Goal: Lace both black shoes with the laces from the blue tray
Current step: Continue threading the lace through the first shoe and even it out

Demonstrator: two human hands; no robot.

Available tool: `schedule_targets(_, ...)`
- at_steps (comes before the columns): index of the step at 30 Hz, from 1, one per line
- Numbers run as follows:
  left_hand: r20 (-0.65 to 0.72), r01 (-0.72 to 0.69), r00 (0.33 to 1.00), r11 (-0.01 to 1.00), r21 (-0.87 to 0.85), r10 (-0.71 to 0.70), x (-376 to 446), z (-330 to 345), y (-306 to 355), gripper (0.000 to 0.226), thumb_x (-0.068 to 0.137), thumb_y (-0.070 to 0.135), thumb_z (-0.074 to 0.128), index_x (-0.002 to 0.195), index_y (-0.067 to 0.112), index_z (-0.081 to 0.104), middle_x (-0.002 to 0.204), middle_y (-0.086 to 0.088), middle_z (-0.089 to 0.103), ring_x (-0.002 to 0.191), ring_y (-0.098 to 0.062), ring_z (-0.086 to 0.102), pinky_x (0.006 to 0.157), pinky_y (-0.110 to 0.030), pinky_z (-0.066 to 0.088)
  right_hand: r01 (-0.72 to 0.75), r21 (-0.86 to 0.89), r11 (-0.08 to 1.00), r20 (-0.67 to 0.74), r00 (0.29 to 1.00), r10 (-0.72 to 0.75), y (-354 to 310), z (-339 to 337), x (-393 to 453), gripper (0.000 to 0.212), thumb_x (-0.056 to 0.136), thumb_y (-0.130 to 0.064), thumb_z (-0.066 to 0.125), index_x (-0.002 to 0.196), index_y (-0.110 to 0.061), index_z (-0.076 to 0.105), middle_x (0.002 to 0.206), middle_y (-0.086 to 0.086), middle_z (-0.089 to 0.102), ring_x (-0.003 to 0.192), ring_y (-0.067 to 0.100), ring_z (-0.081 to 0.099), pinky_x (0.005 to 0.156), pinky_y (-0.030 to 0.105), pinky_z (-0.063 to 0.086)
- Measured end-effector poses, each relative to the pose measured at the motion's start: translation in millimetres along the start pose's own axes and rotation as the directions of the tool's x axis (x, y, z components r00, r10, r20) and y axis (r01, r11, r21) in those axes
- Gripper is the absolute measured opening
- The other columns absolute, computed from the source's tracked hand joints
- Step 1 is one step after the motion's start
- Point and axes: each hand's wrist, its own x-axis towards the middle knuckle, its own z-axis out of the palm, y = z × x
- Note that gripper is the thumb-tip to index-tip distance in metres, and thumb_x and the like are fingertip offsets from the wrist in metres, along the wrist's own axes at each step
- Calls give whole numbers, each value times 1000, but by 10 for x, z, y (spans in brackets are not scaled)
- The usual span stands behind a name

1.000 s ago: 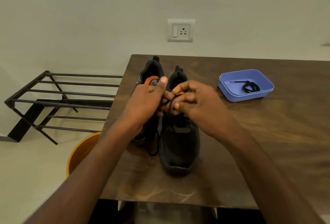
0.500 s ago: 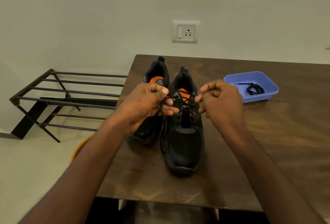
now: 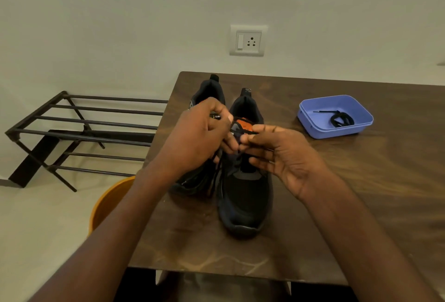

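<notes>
**Both hands meet over the tongue of the right-hand shoe**

On the counter [image 3: 361,205], near its left edge, two black shoes stand side by side with toes toward the near edge and heels toward the far edge. The right-hand shoe [image 3: 245,195] sits a little nearer the person; the left-hand shoe [image 3: 192,181] is touching or almost touching it, largely covered by the forearm.

Toward the far right of the counter, well apart from the shoes, sits the blue tray [image 3: 310,118], holding one coiled black lace [image 3: 342,119], so the second shoe likely has not been laced yet.

Over the upper eyelets of the right-hand shoe the two hands come together. The left hand [image 3: 199,137] is curled, its thumb and fingers pinching a strand of the working lace [image 3: 218,164], which runs down between the shoes. The right hand [image 3: 284,157] has thumb and forefinger pinched at the same spot, other fingers loosely spread; it seems to hold the lace too, though the strand itself is hidden there.

The shoe's long axis runs from near edge to far edge, and the lace crosses it from side to side. Each hand sits on its own side of the tongue, neither closer, so the next pull or threading likely goes outward across the shoe.
</notes>
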Motion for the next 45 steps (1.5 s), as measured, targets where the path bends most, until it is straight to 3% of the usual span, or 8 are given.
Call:
schedule_targets(6,-184,108,965,924,-368,-186,66,115,-17,12,107,4,48,116,8,56,85,-7,68,55,-13,58,47,-27,51,365,-390,845,147,931,-334,-199,-150,-75,7,99,-12,63,102,-9,68,79,7,72,50,10,51,54,25,48)
schedule_targets(10,-119,-64,992,973,-223,38,123,142,4,30,100,-9,50,123,7,61,110,-10,73,83,-7,70,70,-20,55,735,-598,320,334,592,-733,-186,-145,-74,11,97,-6,66,106,-12,71,89,-2,75,84,13,74,77,32,61)
schedule_targets(14,33,-209,977,978,-14,209,86,176,1,47,93,-3,70,135,12,54,113,-2,73,111,-10,70,97,-27,56,784,-579,223,227,418,-880,-157,-126,-53,15,98,-4,67,112,-10,70,98,-3,74,94,6,73,79,19,57)
schedule_targets(19,-142,-239,921,813,531,363,104,228,-103,30,90,34,75,118,37,65,101,10,68,89,-9,58,71,-38,55,684,-610,401,61,544,-837,-52,-119,106,15,101,-9,64,111,-13,73,98,-11,75,95,-2,71,79,12,53)
schedule_targets(28,-165,-329,844,736,592,510,120,230,-113,19,97,30,70,115,26,76,90,12,69,77,-12,51,62,-36,47,542,-661,519,106,752,-650,28,-156,286,21,98,-13,66,90,-32,73,67,-5,73,67,7,72,70,22,58)
schedule_targets(33,-198,-335,880,860,385,431,148,216,-107,11,93,28,75,100,21,78,94,11,64,87,-12,61,74,-29,50,556,-664,500,87,722,-687,4,-212,295,12,99,-18,66,99,-27,75,84,-11,75,83,2,71,77,19,57)
schedule_targets(39,-127,75,981,892,-445,-145,106,227,111,13,97,13,65,93,4,73,80,-1,63,56,1,52,46,-11,36,681,-669,298,230,570,-789,-46,-263,244,16,91,-43,72,98,-29,72,112,-12,64,114,13,57,92,30,45)
schedule_targets(45,-71,147,979,906,-398,-190,63,178,193,19,101,15,61,102,1,74,57,15,61,47,4,54,41,-7,34,603,-734,312,225,649,-727,3,-235,289,8,88,-36,79,90,-30,75,116,-14,60,115,10,53,88,28,44)
